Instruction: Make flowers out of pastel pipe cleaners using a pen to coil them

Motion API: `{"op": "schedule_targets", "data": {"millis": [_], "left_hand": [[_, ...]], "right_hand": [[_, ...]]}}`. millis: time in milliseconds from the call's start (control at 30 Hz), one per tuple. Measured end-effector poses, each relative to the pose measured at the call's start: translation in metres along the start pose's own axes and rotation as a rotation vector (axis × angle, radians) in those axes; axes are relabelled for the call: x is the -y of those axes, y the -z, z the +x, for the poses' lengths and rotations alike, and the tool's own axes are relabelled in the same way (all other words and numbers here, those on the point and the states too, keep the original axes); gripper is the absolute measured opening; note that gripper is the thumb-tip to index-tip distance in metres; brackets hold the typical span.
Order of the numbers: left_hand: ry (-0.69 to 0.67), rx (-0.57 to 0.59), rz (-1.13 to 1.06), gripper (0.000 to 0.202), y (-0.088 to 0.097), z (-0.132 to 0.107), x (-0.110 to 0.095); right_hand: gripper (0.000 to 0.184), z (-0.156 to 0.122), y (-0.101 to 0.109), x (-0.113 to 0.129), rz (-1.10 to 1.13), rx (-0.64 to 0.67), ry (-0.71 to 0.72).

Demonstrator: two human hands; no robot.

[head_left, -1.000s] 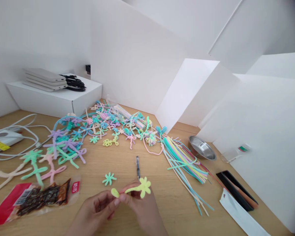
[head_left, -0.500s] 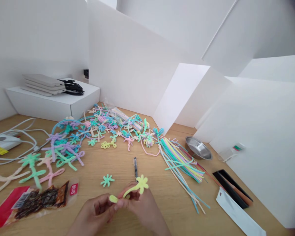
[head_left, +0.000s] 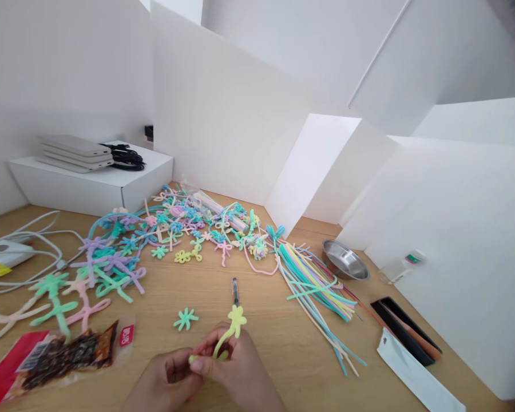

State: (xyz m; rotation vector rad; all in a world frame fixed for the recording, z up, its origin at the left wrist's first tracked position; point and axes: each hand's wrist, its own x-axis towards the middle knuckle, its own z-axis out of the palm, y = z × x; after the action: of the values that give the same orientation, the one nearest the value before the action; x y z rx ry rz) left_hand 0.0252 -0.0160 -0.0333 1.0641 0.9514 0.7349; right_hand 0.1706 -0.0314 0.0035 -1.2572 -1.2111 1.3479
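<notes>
Above the desk [head_left: 278,355], near the pen [head_left: 236,292], my left hand [head_left: 167,375] and right hand [head_left: 229,357] clamp their fingers on the yellow pipe-cleaner flower [head_left: 237,320], its stem now rising more upright than a moment ago.

Yellow pipe cleaner [head_left: 236,320] partly behind hands [head_left: 236,372]

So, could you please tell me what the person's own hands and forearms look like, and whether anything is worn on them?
The left hand and right hand are bare, with no gloves, rings or bracelets visible. The left forearm and right forearm show no sleeve or watch before leaving the view.
</notes>
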Motion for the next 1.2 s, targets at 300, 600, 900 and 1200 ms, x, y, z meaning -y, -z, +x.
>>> {"op": "schedule_targets", "data": {"millis": [300,600,900,1200], "left_hand": [[0.063,0.076,-0.067,0.023,0.006,0.001,-0.016],[0.261,0.187,-0.297,0.025,-0.003,-0.003,-0.001],[0.161,0.087,-0.356,0.024,0.001,-0.001,-0.012],[0.041,-0.019,-0.414,0.033,0.003,0.004,-0.002]], "right_hand": [[0.043,0.013,0.013,-0.021,0.217,-0.273,-0.048],[0.034,0.01,0.031,-0.001,0.232,-0.033,-0.006],[0.042,0.006,0.03,-0.001,0.237,0.132,-0.016],[0.032,0.007,0.022,-0.008,0.188,0.094,-0.082]]}}
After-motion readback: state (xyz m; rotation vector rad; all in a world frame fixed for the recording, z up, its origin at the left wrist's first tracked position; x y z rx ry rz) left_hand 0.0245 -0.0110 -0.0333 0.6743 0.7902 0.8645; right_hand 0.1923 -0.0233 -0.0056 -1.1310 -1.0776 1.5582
